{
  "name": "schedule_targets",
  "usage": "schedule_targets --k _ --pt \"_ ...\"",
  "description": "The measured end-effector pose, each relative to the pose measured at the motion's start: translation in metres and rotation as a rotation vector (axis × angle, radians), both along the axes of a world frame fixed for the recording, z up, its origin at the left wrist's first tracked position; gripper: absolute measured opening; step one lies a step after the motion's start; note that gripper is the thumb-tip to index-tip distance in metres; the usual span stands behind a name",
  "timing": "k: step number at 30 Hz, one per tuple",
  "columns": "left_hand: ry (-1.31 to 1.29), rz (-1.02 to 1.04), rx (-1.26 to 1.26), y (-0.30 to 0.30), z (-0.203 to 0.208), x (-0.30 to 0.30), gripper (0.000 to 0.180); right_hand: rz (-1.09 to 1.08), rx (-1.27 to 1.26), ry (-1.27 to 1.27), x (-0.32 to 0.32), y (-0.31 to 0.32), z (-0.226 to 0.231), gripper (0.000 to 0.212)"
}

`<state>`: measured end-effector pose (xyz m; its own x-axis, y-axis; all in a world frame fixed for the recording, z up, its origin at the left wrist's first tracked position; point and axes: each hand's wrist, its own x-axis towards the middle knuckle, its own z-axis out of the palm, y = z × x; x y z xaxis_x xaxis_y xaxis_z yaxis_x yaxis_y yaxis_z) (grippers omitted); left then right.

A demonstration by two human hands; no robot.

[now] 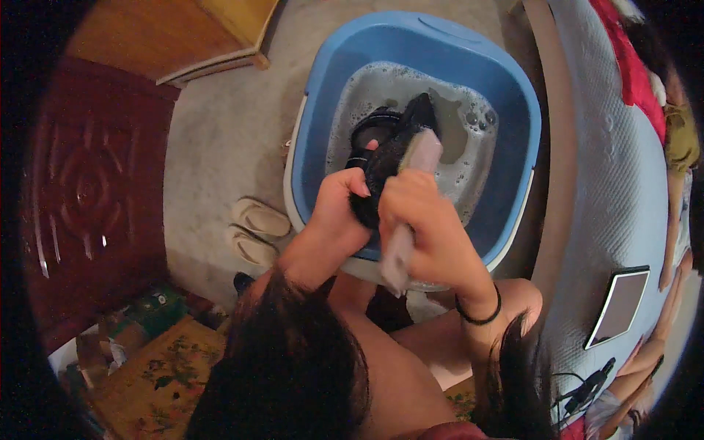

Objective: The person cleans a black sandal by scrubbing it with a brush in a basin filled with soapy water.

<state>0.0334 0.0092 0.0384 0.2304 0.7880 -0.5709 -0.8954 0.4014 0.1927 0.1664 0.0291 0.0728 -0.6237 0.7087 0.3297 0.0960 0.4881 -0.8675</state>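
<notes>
A blue basin (315, 110) holds grey soapy water (469, 158) with bubbles along its edge. Over the water, my left hand (341, 209) is closed around a black shoe (386, 163), its thumb on the near side. The shoe's narrow dark end (420, 114) points away from me; its near end is partly covered by my hands. My right hand (418, 216) is wrapped around a pale scrub brush (424, 152). The brush head rests against the shoe's right side, and its handle sticks out toward me below my fist.
Beige slippers (260, 220) lie on the concrete floor (220, 154) left of the basin. A bed with a light blue cover (587, 191) runs along the right, bearing a tablet (618, 308) and a person's bare limbs (649, 359). A wooden cabinet (169, 33) stands far left.
</notes>
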Motion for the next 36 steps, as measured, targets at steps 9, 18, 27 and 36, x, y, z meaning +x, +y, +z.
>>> schedule_targets --k 9,18,27,36 --pt "0.182 -0.041 -0.108 0.003 -0.001 -0.004 0.056 0.375 -0.073 0.359 0.010 -0.010 0.046 0.019" --pt "0.000 -0.041 -0.032 0.000 0.003 0.000 0.056 -0.002 -0.046 -0.173 0.000 0.006 -0.001 0.016" --pt "-0.169 -0.010 -0.157 0.005 -0.002 -0.002 0.054 0.221 -0.027 0.146 0.005 0.004 0.013 0.013" --pt "-0.054 -0.006 0.026 0.002 -0.008 -0.001 0.041 0.096 0.014 0.350 0.006 -0.013 0.036 0.020"
